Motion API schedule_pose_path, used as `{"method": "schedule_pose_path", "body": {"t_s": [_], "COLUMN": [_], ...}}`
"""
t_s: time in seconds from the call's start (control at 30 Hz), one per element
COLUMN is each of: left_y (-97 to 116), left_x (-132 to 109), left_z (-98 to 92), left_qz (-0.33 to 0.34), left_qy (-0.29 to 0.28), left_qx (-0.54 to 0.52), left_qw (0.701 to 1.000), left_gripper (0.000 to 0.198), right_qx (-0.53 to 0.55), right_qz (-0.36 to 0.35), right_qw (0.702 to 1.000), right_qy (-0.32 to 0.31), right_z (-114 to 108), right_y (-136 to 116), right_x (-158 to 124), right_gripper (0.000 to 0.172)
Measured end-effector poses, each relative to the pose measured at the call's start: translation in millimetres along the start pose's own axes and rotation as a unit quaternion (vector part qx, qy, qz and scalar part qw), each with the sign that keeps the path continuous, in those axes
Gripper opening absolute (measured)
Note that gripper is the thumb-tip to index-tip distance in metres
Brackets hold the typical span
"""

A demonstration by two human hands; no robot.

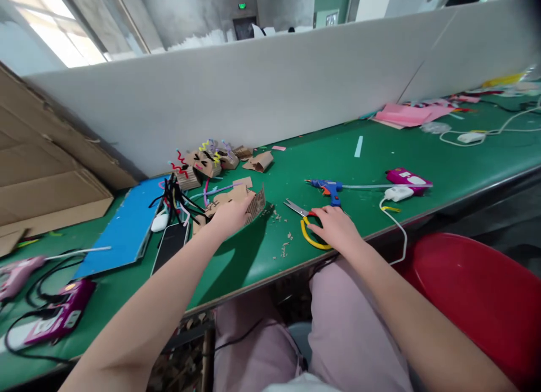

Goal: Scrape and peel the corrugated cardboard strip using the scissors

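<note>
My left hand (230,216) is closed on a piece of printed corrugated cardboard (256,206), its edge tilted up off the table. More cardboard lies beneath and beside it, with black, blue and purple pipe cleaners (173,192) to the left. My right hand (336,225) has its fingers on the handles of the scissors (315,242), which lie near the table's front edge. Their blades point left and are slightly parted. Just behind that hand, a blue glue gun (329,189) rests with a clear glue stick out of its back. Small cardboard crumbs (285,246) are scattered between both hands.
Small cardboard figures (205,163) with curly pipe cleaners stand by the white partition (253,93). A blue board (127,225), a phone (171,246) and a magenta power strip (63,313) are left. Another magenta power strip (408,180) sits right, above a red stool (469,302).
</note>
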State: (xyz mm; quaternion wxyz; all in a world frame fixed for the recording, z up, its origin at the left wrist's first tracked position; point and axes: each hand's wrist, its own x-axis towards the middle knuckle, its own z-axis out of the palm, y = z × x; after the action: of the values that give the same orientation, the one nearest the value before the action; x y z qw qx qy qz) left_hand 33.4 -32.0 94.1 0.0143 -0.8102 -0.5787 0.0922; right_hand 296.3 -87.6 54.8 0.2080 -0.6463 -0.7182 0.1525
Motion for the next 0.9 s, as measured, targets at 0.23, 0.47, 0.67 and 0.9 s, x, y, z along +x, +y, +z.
{"method": "schedule_pose_path", "body": {"t_s": [0.23, 0.47, 0.67, 0.9], "left_y": [-5, 7, 16, 19], "left_x": [-6, -14, -18, -27], "left_z": [-12.9, -14.9, -14.0, -11.4], "left_qz": [-0.02, -0.041, -0.025, -0.023], "left_qy": [0.002, 0.021, 0.005, -0.003], "left_qx": [0.02, 0.046, 0.071, 0.073], "left_qw": [1.0, 0.998, 0.997, 0.997], "left_gripper": [0.06, 0.07, 0.073, 0.076], "right_qx": [0.621, 0.832, 0.78, 0.65], "right_qz": [-0.042, 0.137, 0.156, 0.12], "right_qw": [0.768, 0.494, 0.531, 0.636], "right_qy": [-0.15, -0.212, -0.291, -0.399], "right_z": [-19, 34, 42, 28], "right_y": [47, 59, 90, 96], "right_x": [-94, -191, -211, -212], "right_gripper": [0.065, 0.057, 0.043, 0.066]}}
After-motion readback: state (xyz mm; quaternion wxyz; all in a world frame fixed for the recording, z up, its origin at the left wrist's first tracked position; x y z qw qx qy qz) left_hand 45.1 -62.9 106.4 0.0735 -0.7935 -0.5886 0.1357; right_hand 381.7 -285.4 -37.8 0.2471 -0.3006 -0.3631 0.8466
